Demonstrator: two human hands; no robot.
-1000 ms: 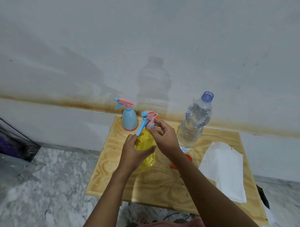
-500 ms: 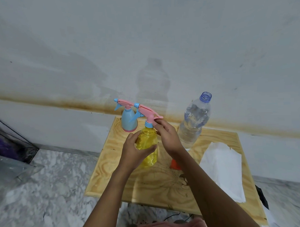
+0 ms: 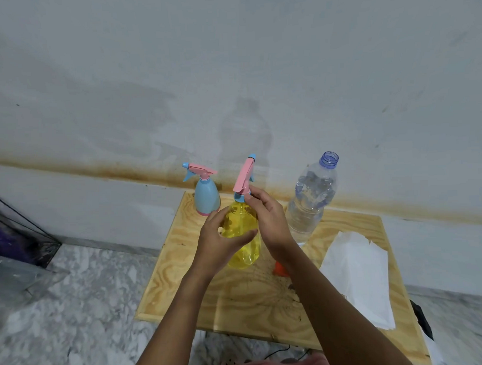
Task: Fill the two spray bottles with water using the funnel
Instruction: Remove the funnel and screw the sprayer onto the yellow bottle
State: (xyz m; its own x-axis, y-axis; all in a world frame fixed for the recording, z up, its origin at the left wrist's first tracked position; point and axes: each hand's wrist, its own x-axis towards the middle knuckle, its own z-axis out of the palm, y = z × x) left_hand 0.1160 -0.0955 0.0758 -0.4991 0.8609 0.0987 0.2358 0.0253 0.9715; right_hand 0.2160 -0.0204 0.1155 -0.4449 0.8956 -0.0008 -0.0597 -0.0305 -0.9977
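A yellow spray bottle [image 3: 243, 237] stands on the wooden table [image 3: 246, 299]. My left hand [image 3: 217, 240] grips its body. My right hand [image 3: 268, 217] pinches the collar under its pink and blue spray head [image 3: 243, 176], whose nozzle points away toward the wall. A blue spray bottle [image 3: 206, 195] with its pink head screwed on stands behind, at the table's back left. An uncapped clear water bottle [image 3: 311, 199], partly full, stands to the right. An orange funnel [image 3: 279, 269] peeks out behind my right wrist, mostly hidden.
White paper towels [image 3: 359, 273] lie on the right side of the table. A dark wire basket [image 3: 15, 234] sits on the marble floor at the far left. The stained wall rises right behind the table.
The yellow bottle's spray head has turned under my right hand: its nozzle pointed toward me and left, then left, and now points away toward the wall. My left hand kept its grip.
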